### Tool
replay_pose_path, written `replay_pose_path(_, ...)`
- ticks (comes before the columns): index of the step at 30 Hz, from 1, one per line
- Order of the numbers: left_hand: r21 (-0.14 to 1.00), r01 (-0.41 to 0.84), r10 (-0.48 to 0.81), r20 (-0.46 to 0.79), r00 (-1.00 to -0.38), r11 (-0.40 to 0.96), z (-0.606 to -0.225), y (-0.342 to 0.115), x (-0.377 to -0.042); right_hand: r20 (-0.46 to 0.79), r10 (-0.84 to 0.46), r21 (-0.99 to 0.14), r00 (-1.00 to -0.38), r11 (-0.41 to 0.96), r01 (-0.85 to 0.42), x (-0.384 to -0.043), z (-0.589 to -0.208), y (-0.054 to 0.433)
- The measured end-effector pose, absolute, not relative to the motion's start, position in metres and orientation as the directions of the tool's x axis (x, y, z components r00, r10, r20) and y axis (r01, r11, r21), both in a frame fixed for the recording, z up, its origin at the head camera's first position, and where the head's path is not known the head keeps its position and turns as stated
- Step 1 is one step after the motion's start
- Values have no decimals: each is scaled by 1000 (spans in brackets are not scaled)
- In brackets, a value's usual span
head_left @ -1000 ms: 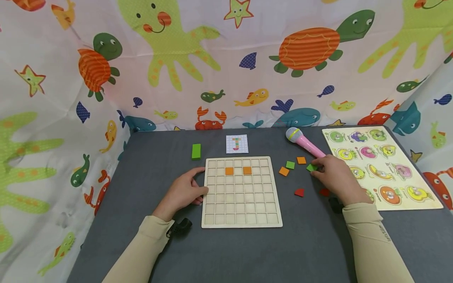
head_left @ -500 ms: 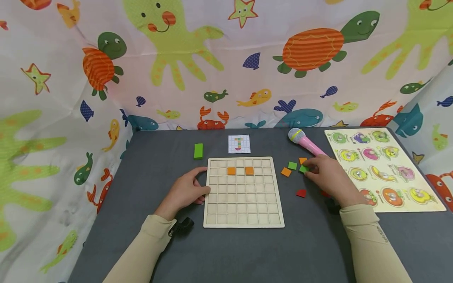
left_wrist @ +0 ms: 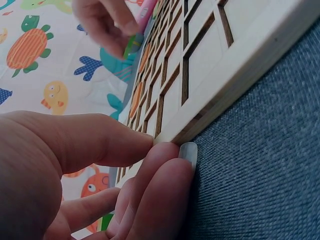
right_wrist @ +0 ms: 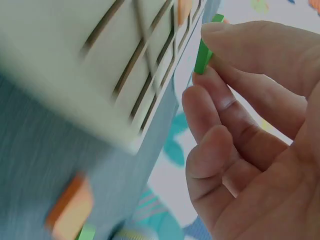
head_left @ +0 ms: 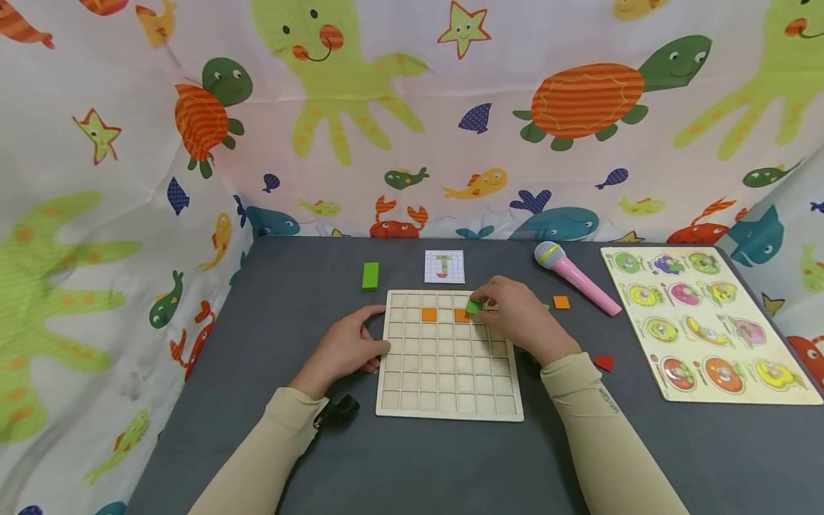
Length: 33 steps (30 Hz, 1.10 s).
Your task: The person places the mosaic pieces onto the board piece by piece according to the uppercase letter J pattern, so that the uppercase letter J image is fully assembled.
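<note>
A wooden grid board lies on the grey cloth, with two orange square tiles in its second row: a left tile and a right tile. At the board's left edge, my left hand holds the rim between thumb and fingers; the left wrist view shows the thumb tip on the frame. Over the board's upper right, my right hand pinches a green square tile between thumb and finger, raised above the surface. That hand partly covers the right orange tile and nearby cells.
Behind the board lie a printed pattern card and a green block. To the right are a loose orange tile, a red piece, a pink microphone and a fruit-picture board. A sea-animal curtain surrounds the table.
My right hand has picked up the green tile from beside the microphone and carried it left over the grid board. My left hand keeps its place on the board's edge. The view has shifted slightly.
</note>
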<state>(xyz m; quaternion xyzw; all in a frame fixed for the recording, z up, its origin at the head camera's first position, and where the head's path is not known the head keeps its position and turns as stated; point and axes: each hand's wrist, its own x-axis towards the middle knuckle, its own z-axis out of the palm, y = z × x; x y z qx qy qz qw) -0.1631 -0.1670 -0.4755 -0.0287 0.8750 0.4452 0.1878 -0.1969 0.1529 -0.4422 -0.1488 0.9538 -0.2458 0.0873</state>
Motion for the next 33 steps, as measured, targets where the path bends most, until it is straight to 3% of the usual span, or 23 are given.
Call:
replay_pose_path(13, 773, -211, 118, -346, -931, 598, -477, -167, -163, -13, -482, -471, -876, 776, -419, -203, -455, 112)
replay_pose_path(33, 763, -228, 106, -361, -927, 605, -473, -167, -162, -36, -473, -465, -880, 787, -405, -201, -456, 106)
